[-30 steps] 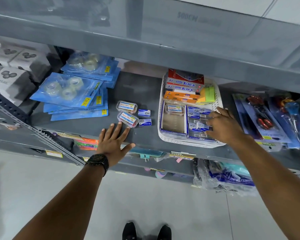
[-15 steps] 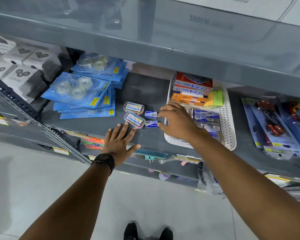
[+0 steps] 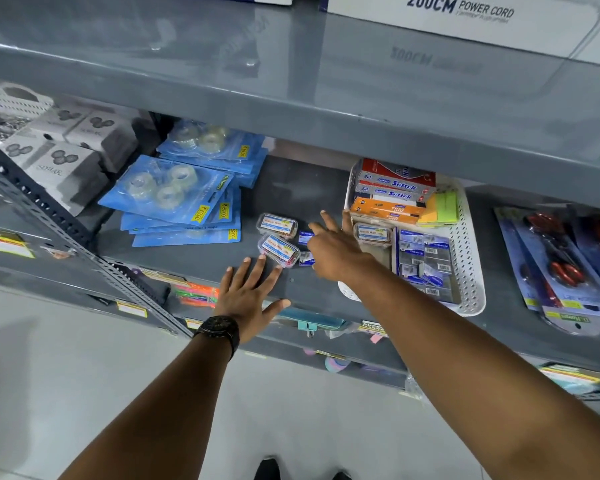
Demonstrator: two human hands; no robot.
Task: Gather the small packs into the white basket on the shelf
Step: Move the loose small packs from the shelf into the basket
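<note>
Grey metal shelf (image 3: pixel 201 265), middle tier, head view.

Item: small blue-and-white card packs, two. Upper blue pack (image 3: pixel 305 237) and lower blue pack (image 3: pixel 306 260) lie flat on the shelf, one behind the other, just left of the white perforated plastic basket (image 3: pixel 470 258). Both are partly covered by the right hand.

Item: small clear plastic boxes with yellow-and-red labels, two. Rear clear box (image 3: pixel 277 224) and front clear box (image 3: pixel 279 250) lie just left of the blue packs, long axes roughly crosswise on the shelf, the front one skewed. A third box of the same kind (image 3: pixel 373 233) already sits inside the basket.

Right hand (image 3: pixel 336 252): over the blue packs, fingers (image 3: pixel 328 218) spread apart and pointing toward the shelf's back, holding nothing visible. Contact with the packs cannot be told.

Left hand (image 3: pixel 248 301): flat on the shelf's front edge, fingers apart, empty, tips just short of the front clear box.

Judgement: right hand is nearer the blue packs; left is nearer the clear boxes. The basket lies to the right of all four loose items, so each carry runs rightward.
</note>
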